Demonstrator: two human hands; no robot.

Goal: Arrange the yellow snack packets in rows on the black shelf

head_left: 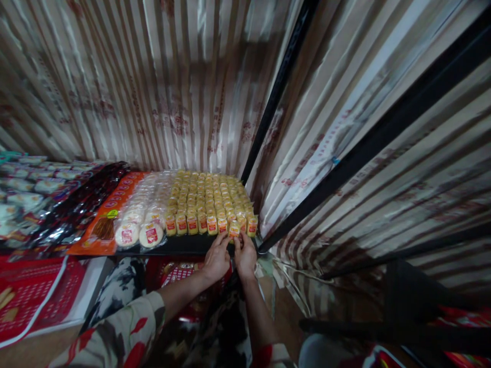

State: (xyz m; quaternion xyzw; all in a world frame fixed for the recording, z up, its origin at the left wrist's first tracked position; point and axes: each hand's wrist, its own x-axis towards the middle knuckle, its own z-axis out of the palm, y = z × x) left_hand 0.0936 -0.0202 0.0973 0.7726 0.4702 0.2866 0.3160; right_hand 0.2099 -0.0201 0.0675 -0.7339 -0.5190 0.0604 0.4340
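Note:
A dark shelf [184, 246] carries rows of small yellow wrapped snack packs with red labels [209, 197]. Both my hands reach its front edge. My left hand [217, 258] and my right hand [244, 255] pinch one yellow pack [234, 230] in the front row, fingers closed on it from either side. Round white packed cakes with red labels [140, 225] lie left of the yellow rows.
An orange packet [111, 214] and dark glossy packets [84, 204] lie further left, with pale packets [26, 184] beyond. A red basket [34, 294] sits lower left. Striped corrugated walls and black posts [276, 97] close in behind and right.

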